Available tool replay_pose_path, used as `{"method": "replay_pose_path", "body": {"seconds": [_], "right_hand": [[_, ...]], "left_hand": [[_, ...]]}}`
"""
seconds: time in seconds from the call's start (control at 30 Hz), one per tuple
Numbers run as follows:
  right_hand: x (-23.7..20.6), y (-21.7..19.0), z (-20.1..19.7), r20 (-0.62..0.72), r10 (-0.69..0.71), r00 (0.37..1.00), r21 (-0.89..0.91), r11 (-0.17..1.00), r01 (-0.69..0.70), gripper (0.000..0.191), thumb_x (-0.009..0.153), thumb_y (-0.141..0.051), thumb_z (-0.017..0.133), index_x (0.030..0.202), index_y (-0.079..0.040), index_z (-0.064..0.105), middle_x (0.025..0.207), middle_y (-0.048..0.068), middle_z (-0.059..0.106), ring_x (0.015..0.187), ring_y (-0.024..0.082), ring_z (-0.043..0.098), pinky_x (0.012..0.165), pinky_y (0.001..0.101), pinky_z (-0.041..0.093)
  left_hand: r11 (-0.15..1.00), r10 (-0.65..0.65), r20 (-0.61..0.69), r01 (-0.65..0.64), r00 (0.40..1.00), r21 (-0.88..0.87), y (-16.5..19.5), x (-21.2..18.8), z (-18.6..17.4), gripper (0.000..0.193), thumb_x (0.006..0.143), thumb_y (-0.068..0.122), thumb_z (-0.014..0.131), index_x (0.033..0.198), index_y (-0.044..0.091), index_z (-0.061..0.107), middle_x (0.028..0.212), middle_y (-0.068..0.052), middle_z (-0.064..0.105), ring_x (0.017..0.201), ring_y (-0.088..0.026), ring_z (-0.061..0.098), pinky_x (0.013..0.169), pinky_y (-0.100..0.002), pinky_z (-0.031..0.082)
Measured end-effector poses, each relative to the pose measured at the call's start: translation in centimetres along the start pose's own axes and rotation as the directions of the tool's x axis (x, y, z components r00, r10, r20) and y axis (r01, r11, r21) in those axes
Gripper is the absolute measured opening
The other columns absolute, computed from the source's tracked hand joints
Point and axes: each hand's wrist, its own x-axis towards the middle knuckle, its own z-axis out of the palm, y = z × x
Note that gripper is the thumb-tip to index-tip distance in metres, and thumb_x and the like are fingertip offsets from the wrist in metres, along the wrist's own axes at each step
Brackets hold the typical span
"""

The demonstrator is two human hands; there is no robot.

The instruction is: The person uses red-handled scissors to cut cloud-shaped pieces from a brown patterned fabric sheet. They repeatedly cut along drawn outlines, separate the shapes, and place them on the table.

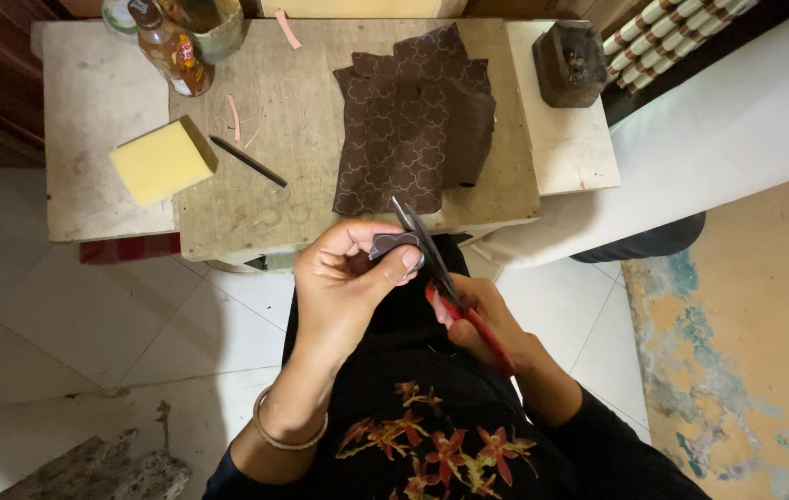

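Right now the left hand [344, 278] pinches a small scrap of brown patterned fabric [393, 244] between thumb and fingers, just in front of the low wooden table [293, 139]. Beside it, the right hand [482, 319] grips red-handled scissors [439, 278], their blades meeting the scrap. Probably best to keep the scrap taut and turn it into the blades, fingertips clear. On the table lie 1 larger brown cloth [413, 120], a yellow sponge [163, 159] and a pencil [248, 161].
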Motion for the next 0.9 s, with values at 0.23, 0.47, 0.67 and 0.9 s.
{"method": "replay_pose_path", "body": {"seconds": [0.23,0.47,0.67,0.9], "right_hand": [[-0.1,-0.4,-0.7,0.019,0.005,1.0,-0.045,0.999,-0.004,0.078,0.077,-0.087,0.065,0.079,-0.01,0.053,0.076,-0.005,0.049,0.071,0.006,0.043,0.059,0.0246,0.033],[0.0,-1.3,-1.8,0.068,0.003,0.998,-0.065,0.998,0.002,0.077,0.077,-0.085,0.067,0.077,-0.01,0.051,0.069,-0.006,0.045,0.064,0.006,0.039,0.053,0.0249,0.029],[0.0,-0.7,-2.4,0.06,-0.024,0.998,-0.129,0.991,0.032,0.075,0.077,-0.086,0.064,0.077,-0.012,0.052,0.064,-0.008,0.044,0.058,0.005,0.04,0.05,0.0249,0.03],[0.3,-0.4,-2.1,0.005,-0.101,0.995,-0.094,0.99,0.101,0.076,0.08,-0.082,0.066,0.093,-0.007,0.064,0.073,-0.006,0.047,0.064,0.005,0.041,0.057,0.0239,0.03]], "left_hand": [[0.999,-0.02,0.045,0.019,0.999,0.033,0.4,0.4,-0.7,0.015,0.091,-0.007,0.076,0.104,-0.003,0.07,0.095,-0.008,0.075,0.079,-0.01,0.069,0.072,-0.024,0.06],[0.995,-0.054,0.093,0.046,0.994,0.086,0.7,1.0,-1.6,0.017,0.089,-0.006,0.078,0.104,-0.002,0.071,0.091,-0.006,0.074,0.076,-0.009,0.068,0.068,-0.022,0.058],[0.985,-0.084,0.121,0.064,0.989,0.159,0.9,1.4,-2.2,0.015,0.088,-0.004,0.079,0.102,-0.002,0.073,0.088,-0.005,0.074,0.074,-0.008,0.067,0.066,-0.022,0.056],[0.992,-0.114,0.062,0.11,0.992,0.059,0.1,1.7,-2.1,0.016,0.094,0.001,0.074,0.111,-0.002,0.073,0.093,-0.006,0.075,0.08,-0.01,0.069,0.073,-0.024,0.059]]}}
